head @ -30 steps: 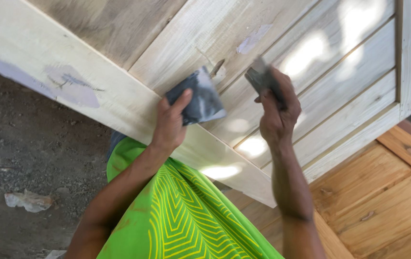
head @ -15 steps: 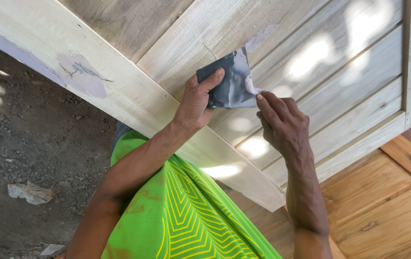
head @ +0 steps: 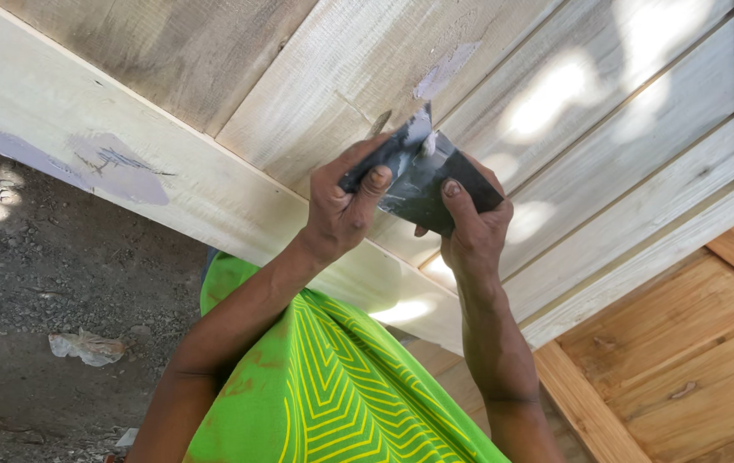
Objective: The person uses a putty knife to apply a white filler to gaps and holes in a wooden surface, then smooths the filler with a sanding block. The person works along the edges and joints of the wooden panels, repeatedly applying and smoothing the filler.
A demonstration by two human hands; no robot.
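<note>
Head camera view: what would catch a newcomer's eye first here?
At centre, the left hand and right hand meet over a dark putty blade smeared with pale filler, held against an unpainted wooden door panel. Below them is a bright green patterned cloth; greyish filler patches mark the rail at left.

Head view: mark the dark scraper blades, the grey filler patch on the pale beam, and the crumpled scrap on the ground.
dark scraper blades (head: 425, 184), head view, flat face between the thumbs.
grey filler patch (head: 118, 167), head view, its middle.
crumpled scrap (head: 86, 346), head view, its centre.

A crumpled whitish wrapper (head: 86, 345), perhaps plastic packaging, lies on the grey ground at left.
</note>
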